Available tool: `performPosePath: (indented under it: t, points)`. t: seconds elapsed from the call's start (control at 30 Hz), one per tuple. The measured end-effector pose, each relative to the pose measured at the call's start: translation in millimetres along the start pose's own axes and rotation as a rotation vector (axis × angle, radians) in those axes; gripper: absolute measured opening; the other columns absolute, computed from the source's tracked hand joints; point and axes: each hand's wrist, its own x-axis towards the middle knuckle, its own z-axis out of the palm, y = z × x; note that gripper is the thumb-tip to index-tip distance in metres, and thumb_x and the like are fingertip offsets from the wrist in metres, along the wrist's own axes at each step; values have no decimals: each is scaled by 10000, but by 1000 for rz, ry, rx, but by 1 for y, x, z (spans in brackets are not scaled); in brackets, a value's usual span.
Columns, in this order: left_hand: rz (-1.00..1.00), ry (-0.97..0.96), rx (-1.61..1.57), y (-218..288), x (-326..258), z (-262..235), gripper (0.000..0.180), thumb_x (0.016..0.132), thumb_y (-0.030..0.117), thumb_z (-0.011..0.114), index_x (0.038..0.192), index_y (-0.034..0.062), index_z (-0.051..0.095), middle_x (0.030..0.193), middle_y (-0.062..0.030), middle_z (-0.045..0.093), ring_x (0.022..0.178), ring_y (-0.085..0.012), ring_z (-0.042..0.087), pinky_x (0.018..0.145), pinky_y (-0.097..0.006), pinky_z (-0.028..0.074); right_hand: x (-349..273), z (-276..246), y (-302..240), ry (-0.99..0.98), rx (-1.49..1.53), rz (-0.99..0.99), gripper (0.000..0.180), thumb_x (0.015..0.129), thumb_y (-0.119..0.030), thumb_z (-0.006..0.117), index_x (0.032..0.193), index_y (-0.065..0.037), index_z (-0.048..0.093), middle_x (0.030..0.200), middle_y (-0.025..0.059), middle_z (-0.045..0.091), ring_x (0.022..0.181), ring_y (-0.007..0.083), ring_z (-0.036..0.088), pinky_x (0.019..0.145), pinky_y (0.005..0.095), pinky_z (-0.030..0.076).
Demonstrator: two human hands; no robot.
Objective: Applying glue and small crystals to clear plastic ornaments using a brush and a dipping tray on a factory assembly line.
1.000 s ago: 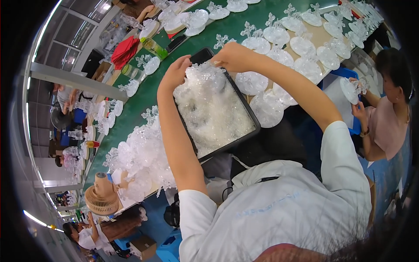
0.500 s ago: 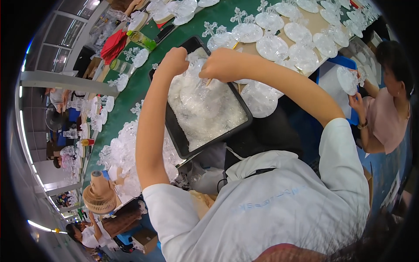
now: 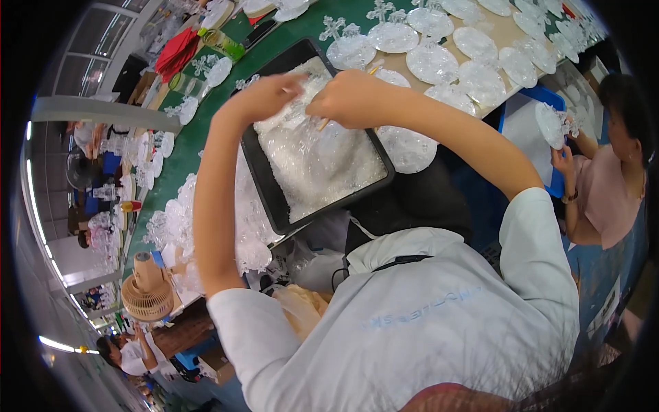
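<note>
In front of me a black tray holds a heap of white, glittering granules. Over its far part, my right hand is closed around a thin yellowish stick, whose two ends show on either side of the fist. Whether the stick has a tip or bristles is hidden. A clear, shiny shape lies in the granules below that hand; its outline is unclear. To the left, my left hand hovers over the tray's far left part, slightly blurred, fingers loosely stretched toward the right hand and nothing visible in them.
Clear round pieces with cross-shaped ornaments crowd the board at the far right. More clear pieces are piled left of the tray. A beige fan stands lower left. At right a person holds a clear disc.
My left hand has loosened from a closed shape and moved left, its fingers spreading. The right hand stays closed on the stick, shifted slightly. The view has moved a little.
</note>
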Motion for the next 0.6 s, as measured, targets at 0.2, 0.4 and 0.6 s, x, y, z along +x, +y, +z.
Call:
performPosePath:
  t: [0.2, 0.4, 0.6]
  points:
    - [-436, 780, -774, 77, -86, 8, 570, 1043, 410, 388, 1386, -36, 476, 1353, -150, 564, 1217, -253, 553, 1024, -374, 421, -6, -6, 13, 70, 275, 186, 98, 843, -143, 661, 839, -47, 640, 689, 150, 640, 701, 358, 638, 603, 428, 495]
    - [-282, 826, -1211, 75, -113, 96, 821, 1001, 641, 258, 1487, -19, 315, 1491, -134, 417, 1380, -248, 387, 1147, -366, 266, 6, -2, 7, -177, 759, 495, 175, 890, -179, 636, 816, -22, 662, 667, 89, 661, 656, 216, 702, 604, 335, 511]
    - [-305, 713, -1499, 75, -101, 97, 814, 995, 654, 253, 1463, -2, 365, 1470, -115, 447, 1361, -253, 411, 1139, -385, 282, 3, -6, -2, -262, 966, 727, 212, 906, -181, 577, 859, 10, 655, 702, 104, 680, 609, 189, 703, 602, 340, 537]
